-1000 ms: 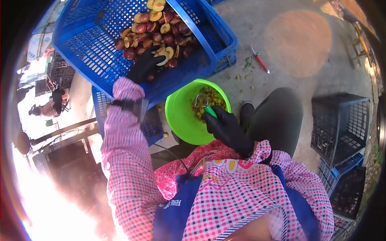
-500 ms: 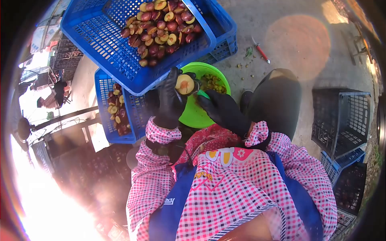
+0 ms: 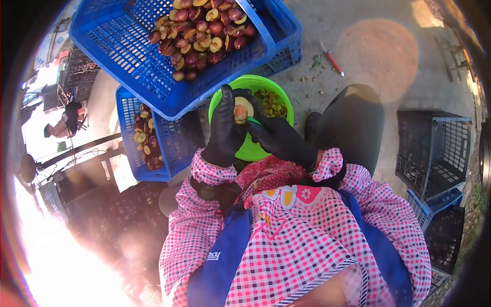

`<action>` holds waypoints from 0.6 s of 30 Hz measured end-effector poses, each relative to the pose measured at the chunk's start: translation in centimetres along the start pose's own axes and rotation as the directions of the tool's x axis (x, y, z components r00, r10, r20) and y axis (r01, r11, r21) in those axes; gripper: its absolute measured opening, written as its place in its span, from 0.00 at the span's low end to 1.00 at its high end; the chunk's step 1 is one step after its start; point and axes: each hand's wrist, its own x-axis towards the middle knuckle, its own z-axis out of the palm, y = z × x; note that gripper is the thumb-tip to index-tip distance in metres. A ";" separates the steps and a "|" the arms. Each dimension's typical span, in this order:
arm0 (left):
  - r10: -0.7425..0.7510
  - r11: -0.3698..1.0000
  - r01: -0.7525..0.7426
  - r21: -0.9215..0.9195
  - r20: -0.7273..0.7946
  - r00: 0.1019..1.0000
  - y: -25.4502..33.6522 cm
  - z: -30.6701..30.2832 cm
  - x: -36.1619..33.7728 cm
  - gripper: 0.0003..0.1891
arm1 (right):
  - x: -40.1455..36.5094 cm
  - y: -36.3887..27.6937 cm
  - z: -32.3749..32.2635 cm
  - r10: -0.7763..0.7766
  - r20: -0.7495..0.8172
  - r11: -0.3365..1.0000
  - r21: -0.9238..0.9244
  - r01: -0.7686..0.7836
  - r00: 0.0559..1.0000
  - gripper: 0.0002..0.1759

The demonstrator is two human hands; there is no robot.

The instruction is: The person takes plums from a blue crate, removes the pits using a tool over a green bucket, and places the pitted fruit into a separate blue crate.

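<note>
In the head view, my left hand (image 3: 225, 128), in a black glove, holds a halved plum (image 3: 245, 106) with its cut face up and the brownish middle showing. My right hand (image 3: 282, 137), also gloved in black, grips a small green-handled tool (image 3: 253, 121) against the near edge of the fruit. The tool's working end is hidden. Both hands are over a lime-green basin (image 3: 249, 151), which has small yellow-brown pieces (image 3: 271, 104) in it. Just beyond, a blue crate (image 3: 148, 82) contains many red plum halves (image 3: 204, 38).
A second blue crate (image 3: 134, 171) with plum halves stands at the left. Red-handled pruning shears (image 3: 333, 63) lie on the concrete floor near small scraps. Black crates (image 3: 434, 153) stand at the right. Bright glare covers the lower left.
My left hand has shifted slightly right and down with the plum half. The right hand's tool now meets the fruit's lower edge, and the fruit's face has tilted.
</note>
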 end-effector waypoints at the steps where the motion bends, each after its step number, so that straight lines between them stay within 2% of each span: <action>1: -0.028 0.999 0.028 -0.029 0.005 1.000 0.1 0.1 0.0 0.26 | 0.1 -0.7 -0.5 0.003 0.000 1.000 0.001 -0.003 1.000 0.19; 2: -0.055 0.997 0.056 -0.058 0.012 0.998 0.5 0.7 0.0 0.26 | 0.3 -1.4 -1.1 0.187 0.128 0.962 0.177 -0.208 0.974 0.21; 3: -0.056 0.997 0.057 -0.058 0.012 0.998 0.8 1.3 -0.2 0.26 | 0.3 -1.7 -1.5 0.333 0.282 0.853 0.315 -0.415 0.900 0.23; 4: -0.002 1.000 0.003 -0.011 0.078 0.997 1.2 2.2 -0.6 0.27 | 0.2 -1.5 -1.4 0.333 0.282 0.853 0.316 -0.415 0.900 0.23; 5: 0.050 0.998 -0.055 0.032 0.147 0.988 1.3 2.8 -0.8 0.28 | -0.1 -1.1 -1.2 0.324 0.500 0.559 0.584 -0.589 0.803 0.24; 6: 0.051 0.998 -0.056 0.031 0.146 0.988 1.0 3.2 -0.6 0.28 | -0.3 -0.9 -1.0 0.208 0.682 0.155 0.684 -0.713 0.701 0.26; 7: 0.050 0.996 -0.034 -0.081 0.198 0.979 0.7 3.6 -0.3 0.29 | -0.5 -0.8 -1.0 0.208 0.682 0.157 0.684 -0.712 0.701 0.26; 8: 0.054 0.981 -0.005 -0.192 0.251 0.967 0.6 4.0 0.0 0.30 | -0.6 -0.8 -1.0 0.110 0.671 0.112 0.725 -0.680 0.734 0.26; 9: 0.014 0.971 0.045 -0.233 0.243 0.970 0.8 4.4 0.0 0.33 | -0.7 -0.8 -1.1 0.013 0.647 0.064 0.761 -0.646 0.763 0.26; 10: 0.016 0.971 0.044 -0.233 0.249 0.968 1.4 4.6 0.3 0.33 | -1.0 -1.0 -1.1 0.014 0.644 0.070 0.763 -0.643 0.765 0.26; 12: -0.093 0.986 0.090 -0.139 -0.014 0.996 3.6 4.1 1.6 0.32 | -1.2 -1.3 -0.9 0.077 0.599 0.375 0.723 -0.580 0.797 0.25; 13: 0.357 0.857 -0.311 0.412 -0.039 0.933 3.8 2.1 3.4 0.31 | -1.2 -1.3 -1.2 0.072 0.557 0.425 0.733 -0.531 0.827 0.26; 14: 0.029 1.000 -0.029 -0.007 0.071 0.997 6.8 1.1 5.2 0.29 | -0.8 -1.3 -1.3 0.066 0.552 0.430 0.736 -0.523 0.831 0.26; 15: 0.085 0.988 -0.083 0.127 -0.016 0.996 8.1 -0.5 7.2 0.21 | -0.5 -1.2 -1.2 0.229 0.500 0.658 0.553 -0.512 0.835 0.26; 16: 0.255 0.724 -0.325 0.608 0.202 0.946 9.7 -1.2 8.4 0.21 | -0.5 -1.2 -0.9 0.370 0.399 0.808 0.306 -0.503 0.839 0.26; 17: 0.267 0.201 -0.528 0.825 0.472 0.840 11.2 -1.8 10.0 0.20 | -0.4 -1.4 -1.0 0.371 0.395 0.807 0.310 -0.502 0.840 0.26; 18: 0.271 0.200 -0.536 0.820 0.479 0.835 12.1 -3.4 13.2 0.20 | 0.0 -1.8 -1.4 0.379 0.371 0.840 0.247 -0.483 0.848 0.26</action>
